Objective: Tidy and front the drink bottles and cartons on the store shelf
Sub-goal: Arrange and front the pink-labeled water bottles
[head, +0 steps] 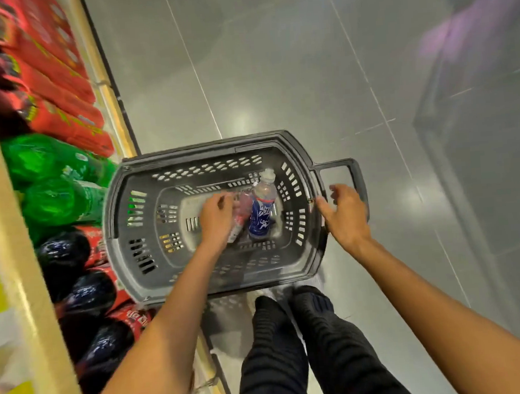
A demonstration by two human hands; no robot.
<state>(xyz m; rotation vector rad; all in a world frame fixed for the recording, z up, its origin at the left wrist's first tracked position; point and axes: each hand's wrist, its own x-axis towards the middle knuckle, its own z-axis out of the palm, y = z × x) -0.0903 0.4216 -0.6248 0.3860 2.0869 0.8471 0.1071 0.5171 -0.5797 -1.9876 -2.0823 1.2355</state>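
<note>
A grey plastic basket [140, 260] stands on the floor beside the shelf. Inside it stands a clear bottle with a blue label [261, 210]. Beside that lies a red-and-white bottle [238, 220], and my left hand [216, 221] reaches into the basket and grips it. My right hand [344, 214] hovers at the basket's right rim next to the handle [354, 171], fingers loosely spread and holding nothing. On the shelf at the left lie green bottles [48, 181], dark cola bottles [84, 295] and red cartons [61, 97].
The shelf's cream front edge [114, 105] runs diagonally along the left. Grey tiled floor [274, 72] fills the aisle to the right. My legs in dark trousers [294, 348] stand just below the basket. A dark blurred fixture [478, 120] stands at the far right.
</note>
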